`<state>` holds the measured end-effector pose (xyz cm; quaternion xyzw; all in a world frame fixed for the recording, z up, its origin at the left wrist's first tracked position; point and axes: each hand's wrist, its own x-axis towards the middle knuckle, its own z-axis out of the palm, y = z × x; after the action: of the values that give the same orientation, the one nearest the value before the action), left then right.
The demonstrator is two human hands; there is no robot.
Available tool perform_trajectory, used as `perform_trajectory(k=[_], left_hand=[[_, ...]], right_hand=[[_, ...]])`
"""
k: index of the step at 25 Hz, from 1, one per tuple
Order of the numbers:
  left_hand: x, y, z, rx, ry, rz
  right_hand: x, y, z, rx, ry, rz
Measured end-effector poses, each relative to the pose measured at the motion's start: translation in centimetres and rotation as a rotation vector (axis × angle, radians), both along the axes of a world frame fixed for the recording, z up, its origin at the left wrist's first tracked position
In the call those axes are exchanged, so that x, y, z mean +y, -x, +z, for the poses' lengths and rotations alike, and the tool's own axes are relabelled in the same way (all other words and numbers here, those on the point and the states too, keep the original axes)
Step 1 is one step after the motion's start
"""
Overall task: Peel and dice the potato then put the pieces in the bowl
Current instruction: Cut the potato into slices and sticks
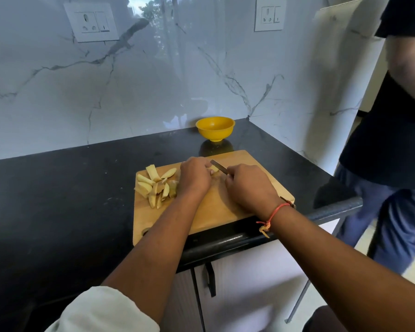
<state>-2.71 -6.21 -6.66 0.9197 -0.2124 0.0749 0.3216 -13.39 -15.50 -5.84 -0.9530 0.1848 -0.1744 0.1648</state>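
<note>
**Dicing under way, nothing in the bowl yet**

Head view. Pins a small potato piece [214, 169] to the cutting board [225, 212] with the left hand [194, 177], fingers curled over it, just above centre frame. Clasps the knife [219, 167] in the right hand [248, 185], fist wrapped round a handle hidden inside it. Shows only the dark blade, slanting toward the upper left and meeting the piece right beside the left fingertips.

Shows a heap of potato wedges [155, 185] on the left part of the board, touching one another, a few with brownish edges; cannot tell whether skin or shadow. Places the yellow bowl [215, 128] above the board in the frame, against the marble wall and apart from the board, with no pieces visible inside. Reads as mid-dicing, with the wedges not yet cut down.

Risks a nicked fingertip, given the blade so close to the curled left fingers and so little potato to hold. Could also shoot the small piece sideways off the board under a hard cut. May tip or slide the board, since its near edge lies at the front lip of the black counter [58, 188]. Invites a jolt from the bystander [393, 140] at the right edge of the frame, near the counter corner.
</note>
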Motion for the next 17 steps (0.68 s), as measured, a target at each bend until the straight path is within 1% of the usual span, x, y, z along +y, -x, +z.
perform_trajectory(k=[9, 14, 17], left_hand=[[-0.2, 0.0, 0.0, -0.009, 0.004, 0.031], [0.1, 0.4, 0.1, -0.044, 0.003, 0.021], [0.2, 0.7, 0.1, -0.061, -0.008, 0.018]], right_hand=[[0.5, -1.6, 0.2, 0.108, 0.004, -0.012], [0.6, 0.2, 0.5, 0.228, 0.143, 0.029], [0.2, 2.3, 0.8, 0.251, 0.212, 0.081]])
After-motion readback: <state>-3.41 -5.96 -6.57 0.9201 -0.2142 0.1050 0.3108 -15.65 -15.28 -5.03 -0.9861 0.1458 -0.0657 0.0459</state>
